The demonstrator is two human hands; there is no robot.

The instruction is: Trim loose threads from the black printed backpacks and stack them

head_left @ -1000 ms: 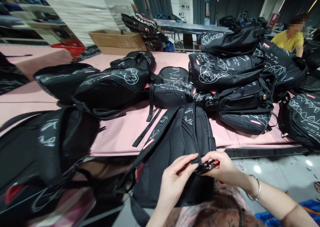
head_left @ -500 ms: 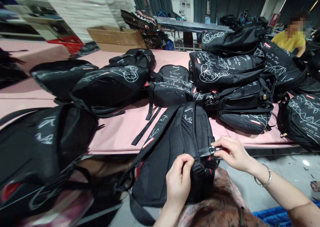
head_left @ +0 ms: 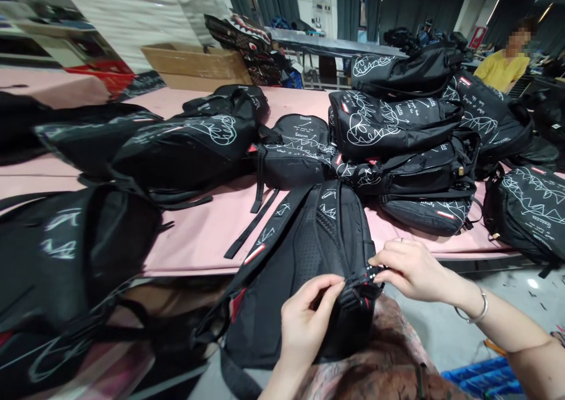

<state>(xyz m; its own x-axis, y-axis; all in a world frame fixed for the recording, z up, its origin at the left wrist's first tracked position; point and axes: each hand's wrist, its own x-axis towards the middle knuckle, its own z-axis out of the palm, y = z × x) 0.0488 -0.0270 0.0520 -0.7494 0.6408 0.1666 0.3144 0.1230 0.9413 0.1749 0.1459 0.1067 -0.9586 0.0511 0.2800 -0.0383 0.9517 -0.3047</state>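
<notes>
A black backpack with white scribble print on its shoulder straps leans against the table edge in front of me, its padded back side facing up. My left hand pinches a thin black strap at the pack's right edge, just above a buckle. Close beside it, my right hand has thumb and fingers closed on a small dark piece with white dots at the strap's other end. Whether this piece is part of the strap or a separate item, I cannot tell.
Several black printed backpacks lie on the pink table, including a stacked group at right and one at near left. Behind stand a cardboard box and a person in a yellow top. Blue plastic slats lie at lower right.
My left hand's fingertips have moved closer to my right hand, so the strap stretch between them looks shorter. The whole view has shifted slightly, with things appearing further left.
</notes>
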